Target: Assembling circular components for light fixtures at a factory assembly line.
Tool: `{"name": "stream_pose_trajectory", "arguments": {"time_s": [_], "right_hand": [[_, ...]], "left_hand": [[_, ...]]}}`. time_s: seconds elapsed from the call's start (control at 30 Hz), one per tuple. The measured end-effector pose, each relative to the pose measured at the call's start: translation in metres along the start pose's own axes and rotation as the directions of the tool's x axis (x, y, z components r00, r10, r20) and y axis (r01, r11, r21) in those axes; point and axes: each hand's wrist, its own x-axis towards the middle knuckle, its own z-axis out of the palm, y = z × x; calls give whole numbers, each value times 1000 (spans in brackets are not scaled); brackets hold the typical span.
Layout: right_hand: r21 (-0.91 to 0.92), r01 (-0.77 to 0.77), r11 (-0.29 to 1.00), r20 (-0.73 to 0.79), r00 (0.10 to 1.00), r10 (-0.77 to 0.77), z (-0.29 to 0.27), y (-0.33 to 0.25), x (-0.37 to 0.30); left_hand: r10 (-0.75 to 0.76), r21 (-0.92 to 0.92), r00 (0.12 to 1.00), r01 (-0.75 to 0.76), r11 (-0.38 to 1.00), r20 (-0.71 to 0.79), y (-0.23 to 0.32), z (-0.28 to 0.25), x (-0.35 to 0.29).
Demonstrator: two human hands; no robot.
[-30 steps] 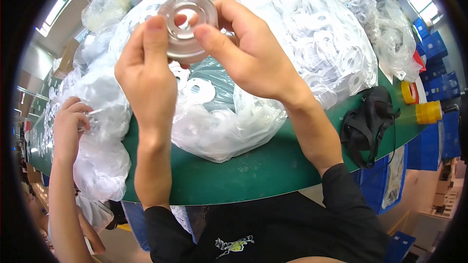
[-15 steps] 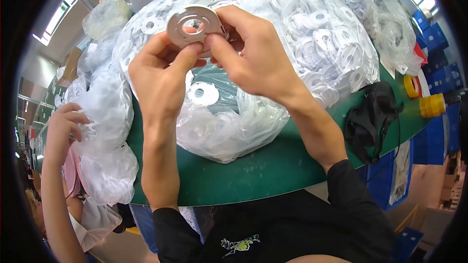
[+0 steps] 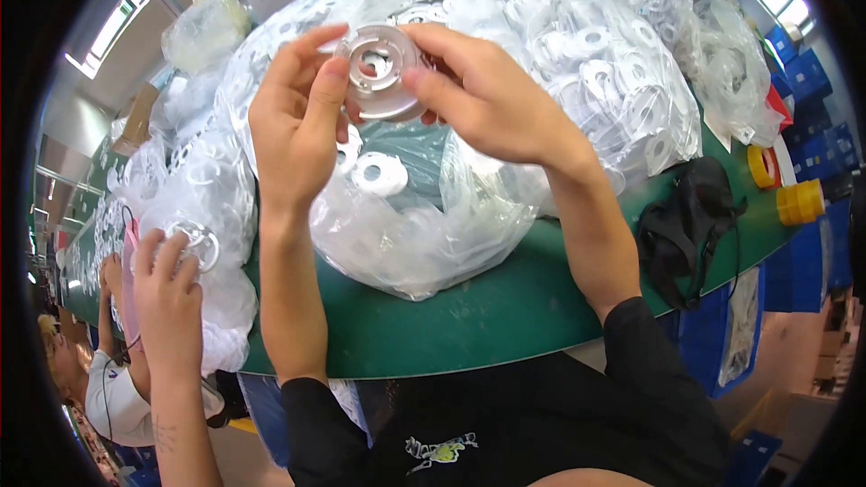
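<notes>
Above the open bag, I hold a round, translucent plastic disc (image 3: 395,106) with a central hole and raised rings. My right hand (image 3: 492,99) is closed on its right side, thumb on the face and fingers behind. My left hand (image 3: 298,117) is at its left rim, with the thumb beside the edge and some fingers partly behind the disc. Below them, a clear plastic bag (image 3: 419,257) lies open on the green table, and a white disc (image 3: 379,173) rests in it, with part of another beside it.
Large clear bags full of white discs (image 3: 595,81) cover the back and right of the table (image 3: 469,334). At right lie a black cloth-like bag (image 3: 690,225) and yellow tape rolls (image 3: 800,201). A co-worker's hand (image 3: 167,289) touches a white ring (image 3: 200,248) at left.
The disc has come slightly down and right and turned, now showing its ringed face. My left thumb has shifted from its lower edge to the left rim. The co-worker's hand has moved right and down.
</notes>
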Motion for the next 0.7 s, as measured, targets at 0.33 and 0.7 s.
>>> {"name": "stream_pose_trajectory", "arguments": {"time_s": [0.33, 0.7], "right_hand": [[-90, 150, 985, -163, 973, -163, 5, -6, 6], [23, 22, 999, -25, 999, -22, 13, -8, -2]], "left_hand": [[146, 129, 989, -150, 980, 40, 6, 2, 6], [44, 119, 993, -31, 992, -112, 1, -1, 3]]}}
